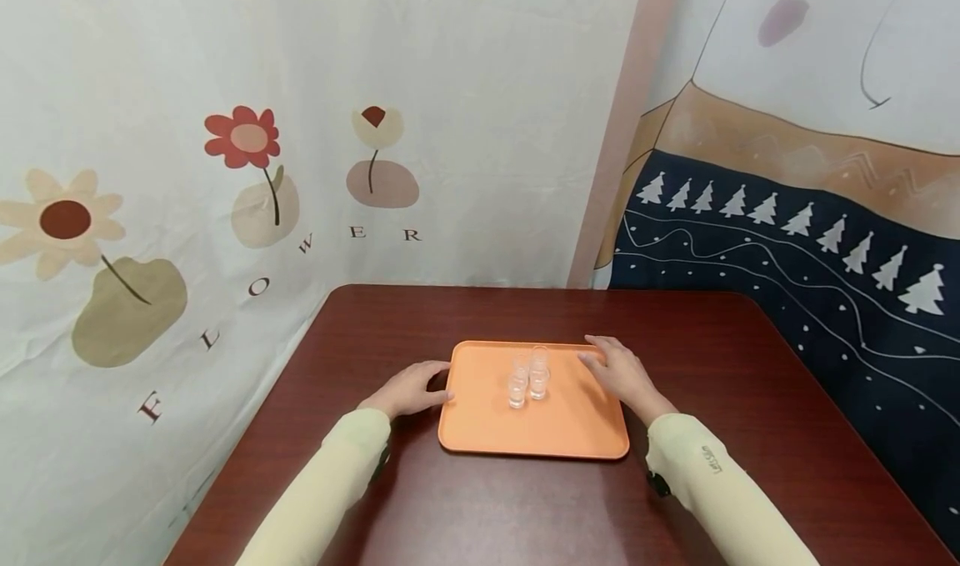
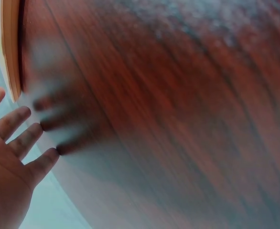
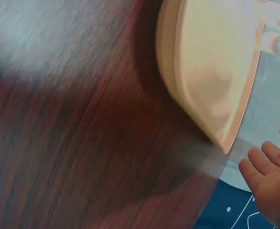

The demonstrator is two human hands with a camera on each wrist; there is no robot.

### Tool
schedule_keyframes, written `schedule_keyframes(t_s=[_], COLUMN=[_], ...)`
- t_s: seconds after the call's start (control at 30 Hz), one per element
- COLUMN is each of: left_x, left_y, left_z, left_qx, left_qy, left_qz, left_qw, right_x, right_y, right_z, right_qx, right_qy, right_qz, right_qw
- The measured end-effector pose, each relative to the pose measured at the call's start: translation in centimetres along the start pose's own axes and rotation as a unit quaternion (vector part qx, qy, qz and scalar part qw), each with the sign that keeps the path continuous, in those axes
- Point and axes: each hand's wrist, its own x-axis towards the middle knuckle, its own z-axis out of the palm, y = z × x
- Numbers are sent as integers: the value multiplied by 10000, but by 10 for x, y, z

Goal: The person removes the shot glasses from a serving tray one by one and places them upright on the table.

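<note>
An orange tray point(image 1: 480, 433) lies flat on the dark red table. Several small clear glasses point(image 1: 537, 384) stand grouped near its middle. At the tray's left edge is my left hand point(image 1: 411, 388), thumb and fingers apart; whether it touches the rim is hard to tell. In the left wrist view, the fingers of that hand point(image 2: 11, 152) are spread below the tray's edge point(image 2: 10, 47). My right hand point(image 1: 624, 374) hovers by the far right corner, its fingers extended over the tray. The right wrist view shows this hand point(image 3: 274, 183) holding nothing, with tray point(image 3: 204, 62) and glasses point(image 3: 274, 43) beyond.
The wooden table point(image 1: 525, 508) extends around the tray on every side. Behind it hangs a pale cloth point(image 1: 487, 132) printed with flowers and letters. To the right is a dark blue cloth point(image 1: 750, 249) with white trees.
</note>
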Motion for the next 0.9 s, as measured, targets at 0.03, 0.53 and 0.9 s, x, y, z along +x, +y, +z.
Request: schedule_keyframes(t_s=[0.03,0.53,0.9], left_x=[0,-2,-4], left_y=[-1,-7,-9], left_z=[0,4,6], left_qx=[7,118,225], left_qy=[2,42,-1], left_qz=[65,189,98], left_qw=[10000,9997,9997], right_x=[0,2,4], right_y=[-1,-17,-20], right_z=[1,13,24], right_qx=[12,301,530], right_qy=[1,-16,-100], right_qz=[-19,-91,-243], right_qw=[10000,9995,9983])
